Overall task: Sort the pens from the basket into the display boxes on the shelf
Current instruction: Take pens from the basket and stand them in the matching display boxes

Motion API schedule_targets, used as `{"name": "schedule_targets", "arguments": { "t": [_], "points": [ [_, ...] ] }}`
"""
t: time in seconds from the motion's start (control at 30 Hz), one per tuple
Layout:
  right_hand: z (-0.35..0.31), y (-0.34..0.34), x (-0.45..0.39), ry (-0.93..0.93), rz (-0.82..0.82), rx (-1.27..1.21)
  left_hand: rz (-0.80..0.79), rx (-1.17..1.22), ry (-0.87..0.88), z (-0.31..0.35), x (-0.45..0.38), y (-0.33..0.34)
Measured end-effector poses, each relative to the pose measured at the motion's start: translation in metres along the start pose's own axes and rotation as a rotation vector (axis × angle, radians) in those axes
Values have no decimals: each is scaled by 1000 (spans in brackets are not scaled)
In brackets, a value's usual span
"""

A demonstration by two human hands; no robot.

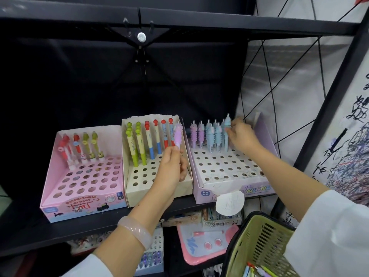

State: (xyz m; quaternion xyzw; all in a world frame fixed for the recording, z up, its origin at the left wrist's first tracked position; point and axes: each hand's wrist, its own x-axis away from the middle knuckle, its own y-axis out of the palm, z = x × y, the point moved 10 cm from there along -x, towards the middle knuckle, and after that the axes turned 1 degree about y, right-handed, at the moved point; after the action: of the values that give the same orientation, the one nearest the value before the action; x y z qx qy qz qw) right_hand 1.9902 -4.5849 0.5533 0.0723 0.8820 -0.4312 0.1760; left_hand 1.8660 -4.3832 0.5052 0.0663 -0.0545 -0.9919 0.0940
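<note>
Mid-sort, two pens on the go at once. Right hand (242,136) up at the back row of the lilac unicorn box (235,188), fingers pinched round a blue pen (227,124), apparently seating it in a hole at the right end of the row. Left hand (172,166) hovering over the cream middle box (157,192), fingers curled round the lower barrel of a purple pen (178,134), held upright and not yet placed. Likely next: carry that purple one rightward over the divider to join the purple pens (196,134) at the left of the unicorn row, then a straight drop into a free hole. Tight spots: tall side walls between boxes, standing pens close together in the back row, right forearm crossing above the same box. Plenty of open holes toward the front, so room to lower without knocking neighbours. More pens waiting in the green basket (259,242) at lower right, below the shelf (60,234). Pink box (79,208) at left untouched.
</note>
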Motion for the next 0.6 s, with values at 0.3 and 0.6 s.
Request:
{"name": "schedule_targets", "arguments": {
  "t": [0.3, 0.6],
  "points": [
    [-13, -10, 28, 9, 154, -46, -68, -55, 20, 4, 3, 6],
    [-118, 34, 70, -63, -284, -700, -101, -123, 83, 15, 9, 10]
  ]
}}
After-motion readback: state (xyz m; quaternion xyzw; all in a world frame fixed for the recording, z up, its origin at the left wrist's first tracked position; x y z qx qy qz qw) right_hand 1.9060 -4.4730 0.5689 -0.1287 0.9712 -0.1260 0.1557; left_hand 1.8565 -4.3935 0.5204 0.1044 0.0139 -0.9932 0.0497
